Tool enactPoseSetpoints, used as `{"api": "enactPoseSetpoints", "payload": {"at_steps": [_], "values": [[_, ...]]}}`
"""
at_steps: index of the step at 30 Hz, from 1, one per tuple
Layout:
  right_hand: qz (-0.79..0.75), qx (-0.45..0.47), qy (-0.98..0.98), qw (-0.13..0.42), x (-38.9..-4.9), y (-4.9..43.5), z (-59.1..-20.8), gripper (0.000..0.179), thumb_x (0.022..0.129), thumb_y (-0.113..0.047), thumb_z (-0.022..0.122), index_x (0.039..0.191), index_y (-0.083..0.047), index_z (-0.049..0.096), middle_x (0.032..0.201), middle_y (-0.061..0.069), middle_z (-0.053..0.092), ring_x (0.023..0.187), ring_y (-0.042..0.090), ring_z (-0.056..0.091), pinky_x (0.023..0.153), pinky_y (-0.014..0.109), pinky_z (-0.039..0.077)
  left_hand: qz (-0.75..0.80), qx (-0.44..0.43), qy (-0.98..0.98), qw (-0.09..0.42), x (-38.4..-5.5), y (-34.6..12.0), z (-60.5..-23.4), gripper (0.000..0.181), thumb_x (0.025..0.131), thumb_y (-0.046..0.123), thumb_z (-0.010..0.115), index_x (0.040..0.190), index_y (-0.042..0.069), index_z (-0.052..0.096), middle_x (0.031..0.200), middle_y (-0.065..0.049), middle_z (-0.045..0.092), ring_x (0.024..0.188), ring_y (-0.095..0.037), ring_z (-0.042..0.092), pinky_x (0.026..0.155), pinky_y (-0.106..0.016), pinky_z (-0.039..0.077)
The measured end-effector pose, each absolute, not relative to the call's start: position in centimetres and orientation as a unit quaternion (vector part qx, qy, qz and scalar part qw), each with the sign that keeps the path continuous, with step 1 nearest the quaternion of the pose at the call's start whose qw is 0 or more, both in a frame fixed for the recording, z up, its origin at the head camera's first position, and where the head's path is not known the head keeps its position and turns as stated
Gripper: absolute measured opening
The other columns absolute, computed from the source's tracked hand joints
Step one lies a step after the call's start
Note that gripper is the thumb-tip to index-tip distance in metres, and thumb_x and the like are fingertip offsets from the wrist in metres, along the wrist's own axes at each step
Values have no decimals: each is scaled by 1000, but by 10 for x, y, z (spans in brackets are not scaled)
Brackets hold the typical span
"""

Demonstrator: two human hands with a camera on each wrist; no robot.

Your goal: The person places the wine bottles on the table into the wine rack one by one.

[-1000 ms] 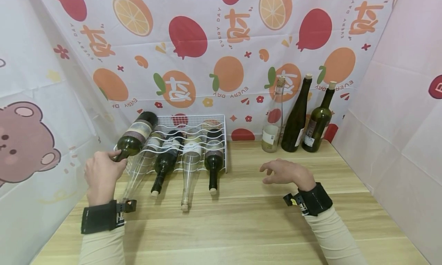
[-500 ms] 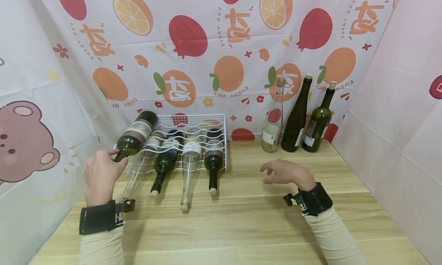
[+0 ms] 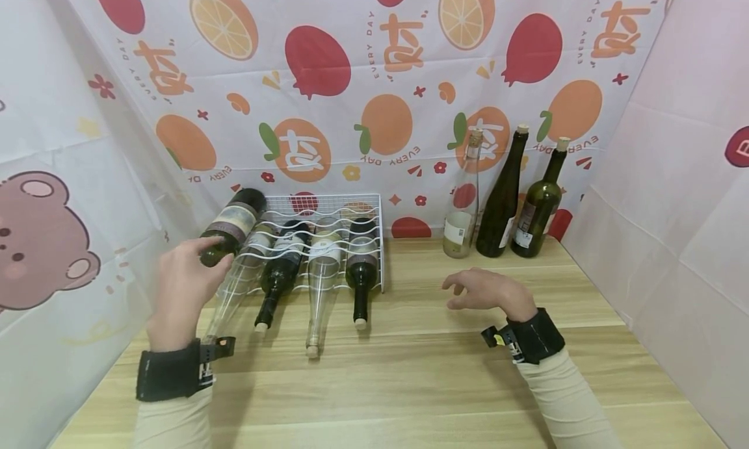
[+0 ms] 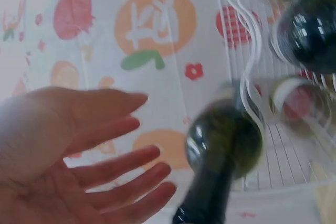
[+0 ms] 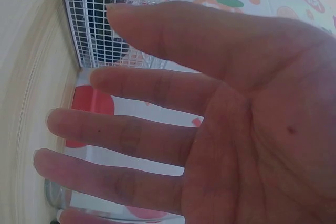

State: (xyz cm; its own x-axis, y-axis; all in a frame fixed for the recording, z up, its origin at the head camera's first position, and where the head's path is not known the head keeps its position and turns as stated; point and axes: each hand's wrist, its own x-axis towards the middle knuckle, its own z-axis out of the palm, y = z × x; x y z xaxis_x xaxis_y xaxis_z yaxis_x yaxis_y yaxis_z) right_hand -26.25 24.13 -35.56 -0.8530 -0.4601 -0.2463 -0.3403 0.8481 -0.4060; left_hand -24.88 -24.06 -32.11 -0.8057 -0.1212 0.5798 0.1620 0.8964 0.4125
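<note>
A dark green wine bottle (image 3: 234, 216) with a banded label lies slanted on the left end of the white wire rack (image 3: 381, 257), neck toward me. My left hand (image 3: 184, 280) is beside its neck, partly hiding it in the head view. In the left wrist view the fingers (image 4: 126, 187) are spread apart from the bottle, holding nothing. Beside it in the rack lie a clear bottle (image 3: 231, 299), a dark bottle (image 3: 281, 277), another clear bottle (image 3: 320, 293) and a green bottle (image 3: 363, 273). My right hand (image 3: 488, 290) hovers over the table with relaxed fingers, holding nothing.
At the back right of the wooden table (image 3: 398, 384) stand a clear corked bottle (image 3: 458, 234), a tall dark bottle (image 3: 497, 221) and a green labelled bottle (image 3: 535, 215). A fruit-print cloth (image 3: 363, 59) hangs behind, and pale cloth walls close both sides.
My left hand has released the neck of the leftmost green bottle and shifted slightly up and right. The bottle stays in the rack. My right hand is nearly still.
</note>
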Motion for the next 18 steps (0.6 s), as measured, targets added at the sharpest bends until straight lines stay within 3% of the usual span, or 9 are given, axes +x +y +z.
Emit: {"api": "enactPoseSetpoints", "payload": {"at_steps": [7,18], "values": [[-183,-211,945,172,-266,246,-356,39,93,-27,67,130,-13,62,123,15,65,106,26,64,88,46,52,-220,-125,-930,268,-249,-216,-315,45,82,17,78,122,-1,67,116,-29,66,104,-50,60,85,-61,44],[-186,-219,943,168,-271,253,-358,41,94,-29,66,130,-11,61,124,16,65,109,27,63,89,45,51,-182,-278,-925,184,-249,-183,-320,40,84,16,77,121,2,69,114,-18,71,106,-38,66,90,-53,50]]}}
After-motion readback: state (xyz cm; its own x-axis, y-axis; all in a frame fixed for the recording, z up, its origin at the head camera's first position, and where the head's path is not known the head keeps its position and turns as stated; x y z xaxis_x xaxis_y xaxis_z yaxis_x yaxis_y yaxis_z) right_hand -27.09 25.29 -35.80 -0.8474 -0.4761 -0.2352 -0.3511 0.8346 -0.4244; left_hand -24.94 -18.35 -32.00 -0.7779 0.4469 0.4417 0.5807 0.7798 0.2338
